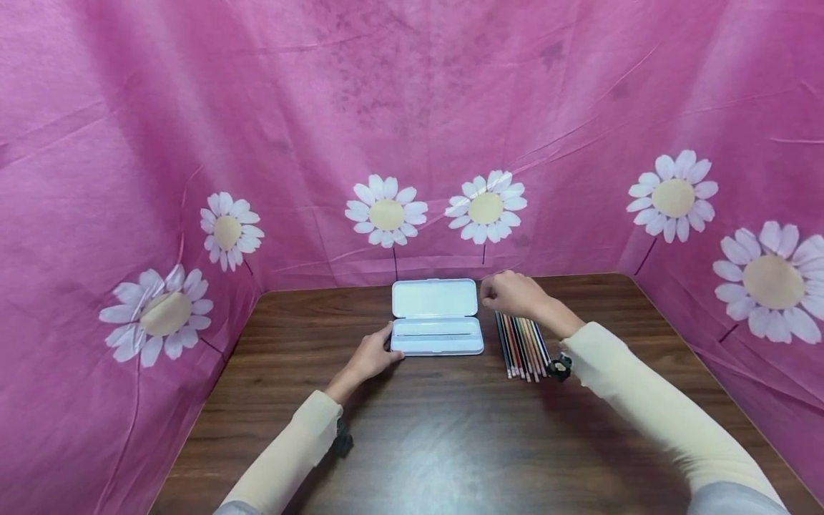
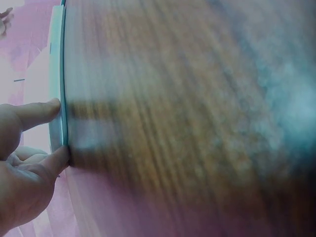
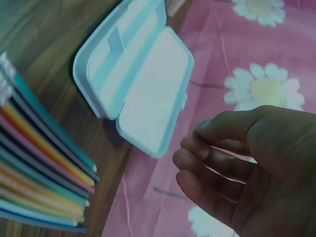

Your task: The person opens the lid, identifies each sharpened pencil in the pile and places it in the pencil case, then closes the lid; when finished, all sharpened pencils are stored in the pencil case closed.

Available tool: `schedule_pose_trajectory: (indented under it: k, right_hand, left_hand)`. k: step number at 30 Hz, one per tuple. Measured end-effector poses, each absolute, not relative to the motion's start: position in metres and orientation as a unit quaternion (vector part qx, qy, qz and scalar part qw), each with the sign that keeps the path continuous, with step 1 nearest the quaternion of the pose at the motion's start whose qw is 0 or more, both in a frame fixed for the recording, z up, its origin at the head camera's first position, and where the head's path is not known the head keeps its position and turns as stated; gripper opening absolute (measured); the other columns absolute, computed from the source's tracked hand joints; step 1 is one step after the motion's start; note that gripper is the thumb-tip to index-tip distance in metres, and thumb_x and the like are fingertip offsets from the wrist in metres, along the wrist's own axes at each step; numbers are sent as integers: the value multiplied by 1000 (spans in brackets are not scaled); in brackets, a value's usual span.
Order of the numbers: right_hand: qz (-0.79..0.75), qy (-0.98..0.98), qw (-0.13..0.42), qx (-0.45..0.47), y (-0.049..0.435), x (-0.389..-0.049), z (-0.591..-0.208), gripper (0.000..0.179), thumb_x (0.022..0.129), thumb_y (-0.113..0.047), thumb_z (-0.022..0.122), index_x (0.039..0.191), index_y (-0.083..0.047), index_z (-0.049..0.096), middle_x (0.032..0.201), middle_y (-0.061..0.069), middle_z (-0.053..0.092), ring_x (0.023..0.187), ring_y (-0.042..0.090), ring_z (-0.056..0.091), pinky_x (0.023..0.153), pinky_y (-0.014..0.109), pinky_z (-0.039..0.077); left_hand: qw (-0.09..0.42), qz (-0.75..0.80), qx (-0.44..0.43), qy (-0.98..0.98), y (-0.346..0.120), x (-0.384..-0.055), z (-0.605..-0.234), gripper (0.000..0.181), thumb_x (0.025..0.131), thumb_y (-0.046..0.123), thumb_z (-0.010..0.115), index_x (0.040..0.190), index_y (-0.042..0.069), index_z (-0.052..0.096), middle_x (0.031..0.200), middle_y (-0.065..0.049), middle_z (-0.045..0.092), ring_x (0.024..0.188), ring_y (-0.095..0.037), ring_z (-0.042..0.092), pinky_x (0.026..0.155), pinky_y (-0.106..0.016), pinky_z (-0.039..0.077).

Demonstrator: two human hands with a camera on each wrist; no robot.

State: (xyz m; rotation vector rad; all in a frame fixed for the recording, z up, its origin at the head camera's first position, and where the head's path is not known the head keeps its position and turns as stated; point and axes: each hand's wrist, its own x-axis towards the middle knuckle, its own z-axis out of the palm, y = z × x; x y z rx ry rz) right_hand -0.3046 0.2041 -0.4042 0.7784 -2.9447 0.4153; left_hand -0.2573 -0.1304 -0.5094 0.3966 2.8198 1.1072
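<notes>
Ideally, the left hand [image 1: 372, 355], pinching the case [image 1: 438, 336] at eight o'clock, steadies it while the empty, loosely curled right hand [image 1: 518, 294] avoids the pencils [image 1: 523, 347] at three.

We can read no text, label, brand, number or sign in any view, neither on the pencils [image 1: 523, 347] nor on the white case [image 1: 435, 300].

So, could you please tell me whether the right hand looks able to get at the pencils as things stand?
Probably yes: the right hand appears empty and close by the pencils, nothing seems to lie over them, and the open white case sits apart, to their left in the head view.
</notes>
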Motion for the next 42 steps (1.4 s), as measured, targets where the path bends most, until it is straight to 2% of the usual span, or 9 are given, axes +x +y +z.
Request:
schedule_pose_trajectory:
  k: [6, 15, 25, 34, 42]
  right_hand:
    - [138, -964, 32, 223, 235, -301, -402, 8, 95, -15, 74, 96, -12, 81, 91, 3, 78, 76, 18, 67, 70, 46, 58]
    - [137, -974, 22, 181, 267, -294, -413, 8, 95, -14, 72, 94, -10, 79, 90, 7, 77, 77, 23, 68, 71, 51, 58]
    - [158, -977, -34, 137, 293, -296, -454, 7, 91, -12, 69, 85, -12, 72, 71, 3, 63, 65, 20, 57, 58, 36, 44]
    - [165, -979, -51, 108, 298, -290, -480, 8, 87, -12, 68, 79, -13, 70, 69, 2, 61, 64, 20, 57, 57, 34, 44]
    - [182, -978, -72, 76, 299, -294, -486, 15, 84, -10, 66, 69, -12, 65, 62, 1, 59, 53, 16, 59, 52, 31, 48]
  left_hand:
    - [41, 362, 132, 922, -131, -258, -511, 81, 95, 15, 81, 160, -9, 39, 159, -30, 47, 147, -40, 51, 124, -51, 41]
    - [42, 360, 131, 923, -131, -259, -510, 81, 95, 15, 81, 160, -9, 39, 159, -29, 47, 147, -40, 52, 124, -50, 42]
    - [46, 363, 132, 921, -132, -259, -512, 81, 95, 16, 80, 160, -9, 38, 160, -29, 48, 146, -39, 52, 123, -49, 43]
    - [49, 363, 130, 921, -130, -259, -515, 81, 96, 17, 80, 160, -9, 38, 160, -28, 48, 146, -38, 53, 123, -49, 43]
    - [46, 363, 129, 922, -131, -259, -516, 82, 95, 17, 80, 160, -9, 37, 159, -29, 48, 146, -39, 53, 123, -49, 43]
